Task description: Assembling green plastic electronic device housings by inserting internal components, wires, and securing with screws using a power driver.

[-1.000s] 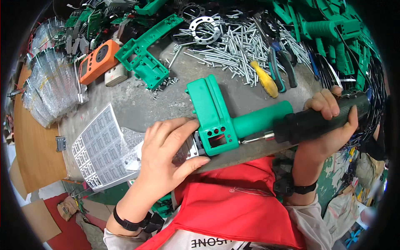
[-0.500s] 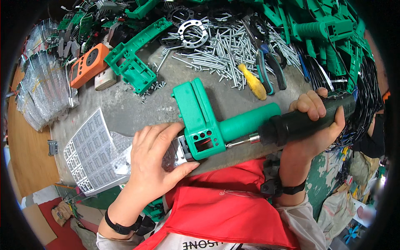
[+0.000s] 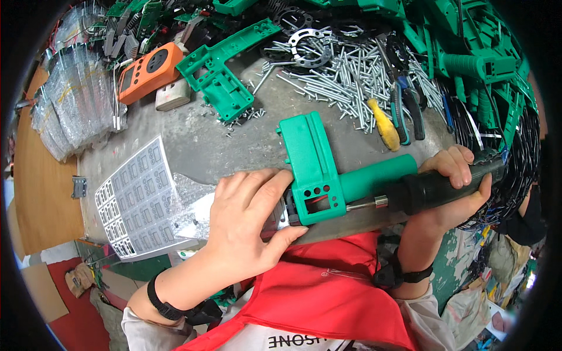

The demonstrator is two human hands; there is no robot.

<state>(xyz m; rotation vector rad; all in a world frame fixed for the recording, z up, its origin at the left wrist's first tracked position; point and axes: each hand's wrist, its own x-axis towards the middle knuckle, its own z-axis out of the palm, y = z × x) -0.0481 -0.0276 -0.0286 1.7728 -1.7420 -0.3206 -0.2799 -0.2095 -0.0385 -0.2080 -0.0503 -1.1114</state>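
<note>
Seemingly mid-assembly | left hand (image 3: 249,219) wraps fingers and thumb around the near end of a green plastic housing (image 3: 319,169) at the workbench (image 3: 193,146) front edge | right hand (image 3: 453,190) fists a black-handled screwdriver (image 3: 421,190), its tip entering the housing | loose screws (image 3: 357,70), yellow-handled tool (image 3: 383,124) lie behind.
</note>
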